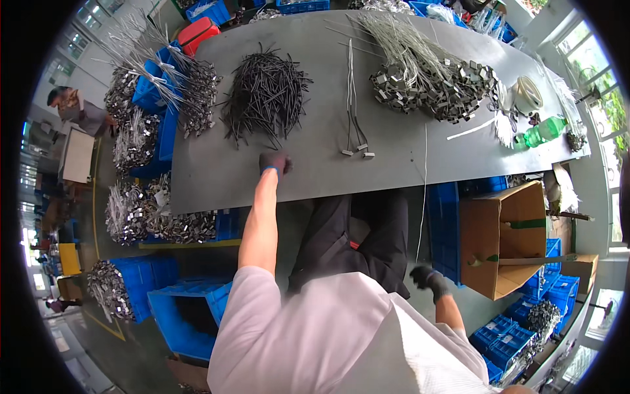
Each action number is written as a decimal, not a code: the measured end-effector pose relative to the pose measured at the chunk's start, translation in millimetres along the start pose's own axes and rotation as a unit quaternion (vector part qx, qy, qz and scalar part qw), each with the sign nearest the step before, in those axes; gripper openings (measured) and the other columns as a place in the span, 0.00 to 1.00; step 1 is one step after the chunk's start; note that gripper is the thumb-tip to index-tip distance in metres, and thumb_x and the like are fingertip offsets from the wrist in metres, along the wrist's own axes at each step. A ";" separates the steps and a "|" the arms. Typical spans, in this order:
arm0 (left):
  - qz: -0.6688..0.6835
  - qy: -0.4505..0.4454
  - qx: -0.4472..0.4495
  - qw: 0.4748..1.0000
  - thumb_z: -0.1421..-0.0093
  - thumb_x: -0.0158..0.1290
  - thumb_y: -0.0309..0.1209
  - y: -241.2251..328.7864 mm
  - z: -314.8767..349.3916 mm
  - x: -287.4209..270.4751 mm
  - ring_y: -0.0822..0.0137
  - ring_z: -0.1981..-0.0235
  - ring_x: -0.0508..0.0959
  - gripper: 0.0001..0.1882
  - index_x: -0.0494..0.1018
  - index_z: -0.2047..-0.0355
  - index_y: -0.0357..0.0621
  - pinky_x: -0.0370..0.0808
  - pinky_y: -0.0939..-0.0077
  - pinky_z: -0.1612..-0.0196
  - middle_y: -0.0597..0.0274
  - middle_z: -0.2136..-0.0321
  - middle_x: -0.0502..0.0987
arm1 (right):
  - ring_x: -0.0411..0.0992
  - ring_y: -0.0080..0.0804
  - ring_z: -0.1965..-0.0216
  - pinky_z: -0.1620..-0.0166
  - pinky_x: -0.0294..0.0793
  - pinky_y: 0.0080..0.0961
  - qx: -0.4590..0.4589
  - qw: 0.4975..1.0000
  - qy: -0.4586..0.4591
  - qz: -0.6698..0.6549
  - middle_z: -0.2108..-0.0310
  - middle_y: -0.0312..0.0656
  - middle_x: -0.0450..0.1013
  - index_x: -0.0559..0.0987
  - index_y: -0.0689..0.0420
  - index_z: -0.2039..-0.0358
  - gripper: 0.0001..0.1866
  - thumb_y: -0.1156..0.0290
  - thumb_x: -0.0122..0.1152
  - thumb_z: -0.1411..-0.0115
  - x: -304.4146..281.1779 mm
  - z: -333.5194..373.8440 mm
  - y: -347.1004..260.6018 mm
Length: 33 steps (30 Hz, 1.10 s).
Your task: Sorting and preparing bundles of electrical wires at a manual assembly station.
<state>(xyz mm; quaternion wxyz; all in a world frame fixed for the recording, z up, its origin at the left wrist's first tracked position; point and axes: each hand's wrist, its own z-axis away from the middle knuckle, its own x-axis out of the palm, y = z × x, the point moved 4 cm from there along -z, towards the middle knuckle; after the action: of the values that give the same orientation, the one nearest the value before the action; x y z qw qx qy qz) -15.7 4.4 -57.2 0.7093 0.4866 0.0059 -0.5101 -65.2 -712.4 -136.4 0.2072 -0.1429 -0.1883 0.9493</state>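
Note:
My left hand (275,162), in a dark glove, is low over the grey tabletop, just below a heap of thin black tubes (268,95). Its fingers are curled in; what they hold, if anything, is hidden. Down beside my right thigh, my gloved right hand (430,282) is curled closed, away from the table. A thin white cord (423,217) runs over the table edge and ends close to its fingertips; I cannot tell whether it is gripped. To the right of my left hand lie a few cables (351,118) with small metal-cased ends (357,152).
A big bundle of white cables with metal ends (436,88) covers the table's far right. Beyond it are a tape roll (527,95) and a green bottle (545,131). Blue crates (190,308) stand at left; an open cardboard box (505,236) stands at right. Another person (82,111) is far left.

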 end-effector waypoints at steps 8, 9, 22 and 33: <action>0.643 -0.221 -0.109 0.726 0.38 0.57 0.22 69.9 86.1 108.4 0.65 0.71 0.80 0.02 0.76 0.65 0.39 0.84 0.69 0.64 0.56 0.73 0.79 | 0.77 0.57 0.61 0.60 0.78 0.44 -0.208 0.880 0.275 0.327 0.65 0.55 0.79 0.82 0.57 0.64 0.10 0.69 0.53 0.37 21.3 37.8 -64.9; 0.633 -0.240 -0.059 0.734 0.38 0.58 0.22 89.1 103.2 125.8 0.63 0.69 0.81 0.03 0.76 0.64 0.38 0.84 0.68 0.64 0.55 0.73 0.79 | 0.77 0.56 0.60 0.60 0.78 0.44 -0.222 0.870 0.270 0.347 0.65 0.55 0.79 0.82 0.57 0.64 0.10 0.69 0.53 0.37 18.1 44.8 -103.9; 0.582 -0.007 0.256 0.772 0.33 0.54 0.29 211.0 188.1 110.9 0.63 0.76 0.82 0.05 0.71 0.62 0.40 0.82 0.65 0.72 0.56 0.73 0.81 | 0.78 0.53 0.56 0.54 0.78 0.45 -0.089 0.862 0.204 0.455 0.61 0.50 0.80 0.82 0.52 0.58 0.13 0.66 0.50 0.35 -20.1 50.8 -94.8; 0.191 -0.296 0.262 0.898 0.43 0.64 0.32 142.7 250.5 216.4 0.76 0.66 0.79 0.12 0.82 0.65 0.35 0.75 0.81 0.63 0.62 0.71 0.83 | 0.75 0.59 0.55 0.55 0.79 0.40 -0.482 0.717 0.502 0.028 0.47 0.59 0.69 0.68 0.63 0.43 0.30 0.78 0.63 0.47 -72.3 62.4 -333.1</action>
<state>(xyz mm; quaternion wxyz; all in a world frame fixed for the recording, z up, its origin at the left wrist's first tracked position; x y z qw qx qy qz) 69.9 -324.5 63.1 0.6089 0.4735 -0.4312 -0.4682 89.2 -482.4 71.7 0.1476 -0.6846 -0.4849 0.5238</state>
